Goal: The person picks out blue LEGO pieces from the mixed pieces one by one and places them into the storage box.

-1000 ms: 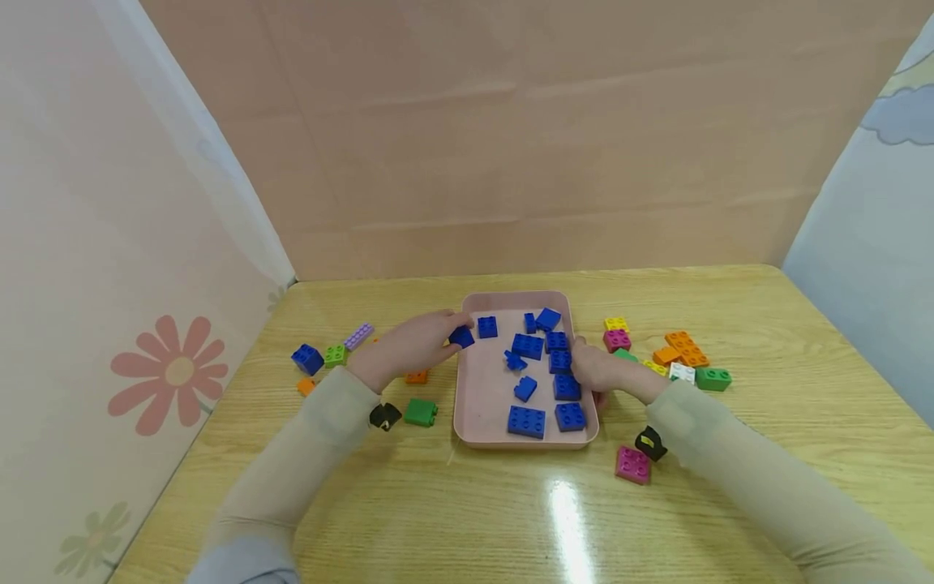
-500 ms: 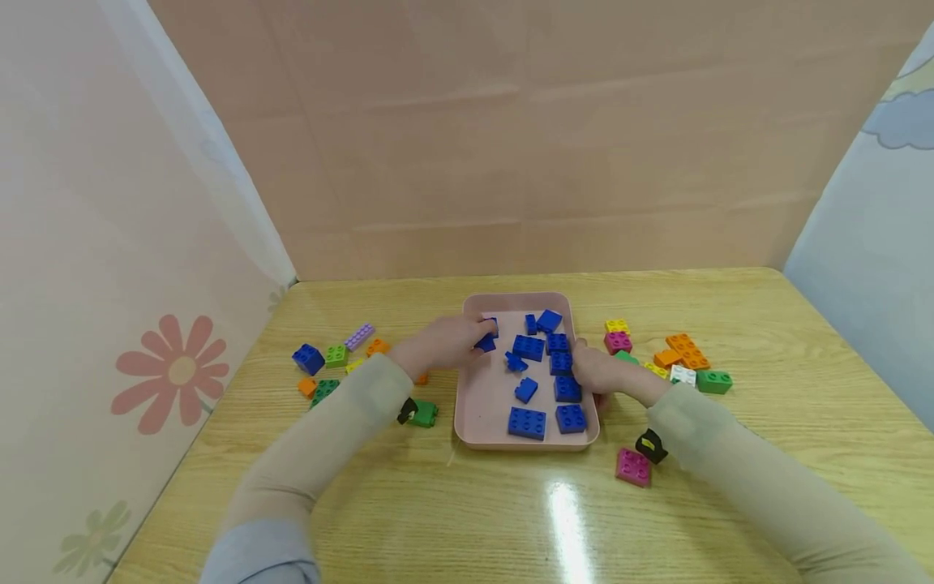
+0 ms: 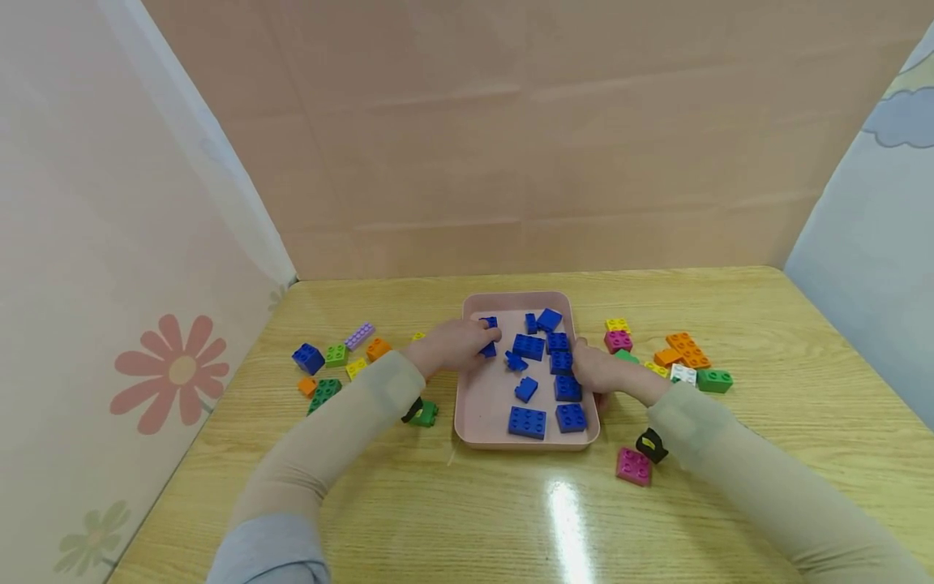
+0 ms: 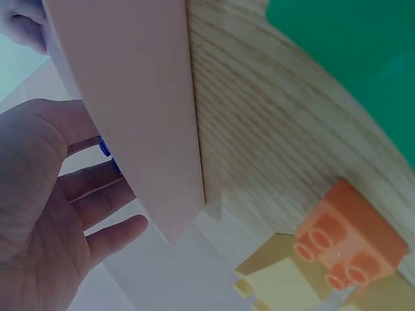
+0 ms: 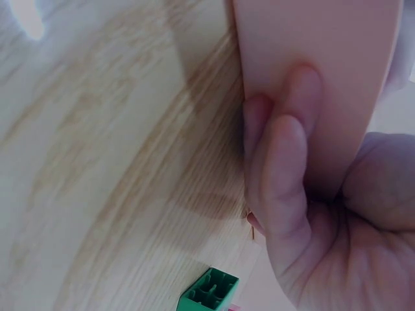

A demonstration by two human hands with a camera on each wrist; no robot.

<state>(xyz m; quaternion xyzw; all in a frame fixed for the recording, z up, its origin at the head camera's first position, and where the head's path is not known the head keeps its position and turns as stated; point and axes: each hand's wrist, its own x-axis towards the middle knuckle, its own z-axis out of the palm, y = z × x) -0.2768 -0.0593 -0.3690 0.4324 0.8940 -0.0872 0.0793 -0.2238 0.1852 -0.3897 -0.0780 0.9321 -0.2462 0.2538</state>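
Observation:
A shallow pink tray (image 3: 481,414) holds several blue building bricks (image 3: 527,422). Over its left rim reaches my left hand (image 3: 456,345), pinching a blue brick (image 3: 488,350) low inside the tray. A second blue brick (image 3: 490,322) lies just beyond those fingers. In the left wrist view, the tray wall (image 4: 136,110) covers most of the brick and the tips of the left hand (image 4: 52,194). My right hand (image 3: 598,369) grips the tray's right side. The right wrist view shows its curled fingers (image 5: 285,162) against the outer wall (image 5: 343,65), thumb side over the rim.
Left of the tray lie loose bricks, among them a blue one (image 3: 308,358), a lilac one (image 3: 358,336) and a dark green one (image 3: 324,393). To the right are orange (image 3: 687,349), white (image 3: 683,373), green (image 3: 713,380) and magenta (image 3: 633,466) bricks on the wooden table (image 3: 496,519).
My left hand has carried the blue brick rightward from the left rim into the tray, then drawn it slightly down beside the other brick. The right hand and tray stay in place.

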